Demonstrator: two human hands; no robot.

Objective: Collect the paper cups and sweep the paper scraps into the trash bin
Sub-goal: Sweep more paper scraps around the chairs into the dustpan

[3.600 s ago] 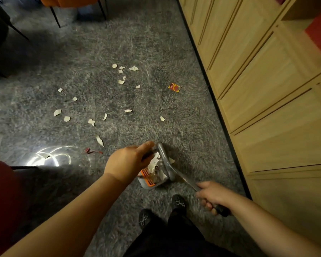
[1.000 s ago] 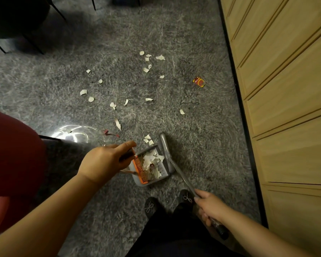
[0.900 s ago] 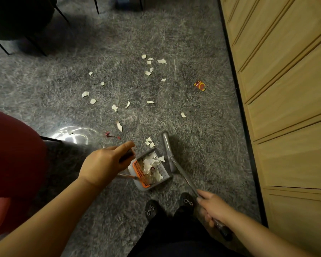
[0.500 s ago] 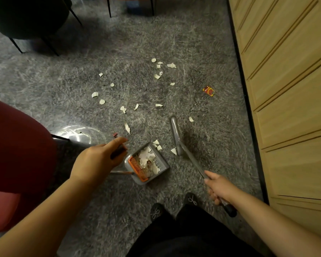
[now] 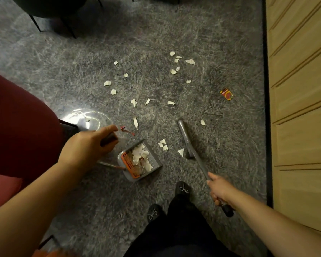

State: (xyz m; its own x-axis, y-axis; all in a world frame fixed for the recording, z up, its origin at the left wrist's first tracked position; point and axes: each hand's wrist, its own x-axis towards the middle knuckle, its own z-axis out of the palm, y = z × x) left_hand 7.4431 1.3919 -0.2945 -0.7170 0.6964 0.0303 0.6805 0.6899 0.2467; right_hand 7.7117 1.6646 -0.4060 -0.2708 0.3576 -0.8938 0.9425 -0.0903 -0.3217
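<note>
A grey dustpan (image 5: 156,165) with an orange comb edge sits on the carpet, holding several white paper scraps. My left hand (image 5: 85,147) grips its dark upright handle. My right hand (image 5: 220,189) grips the long handle of a grey broom (image 5: 184,134), whose head lies on the carpet to the right of the pan, apart from it. A few scraps (image 5: 163,144) lie between pan and broom head. Several more white scraps (image 5: 135,102) are scattered farther out on the carpet. No paper cup shows.
A small red and yellow wrapper (image 5: 227,94) lies near the wooden cabinet wall (image 5: 300,108) on the right. A red chair (image 5: 20,130) fills the left side, a dark chair's legs (image 5: 67,28) stand at the back. My feet (image 5: 183,189) are below the pan.
The broom head has lifted away from the dustpan and swung out to the right and farther from me. The dustpan stays in my left hand with scraps inside.
</note>
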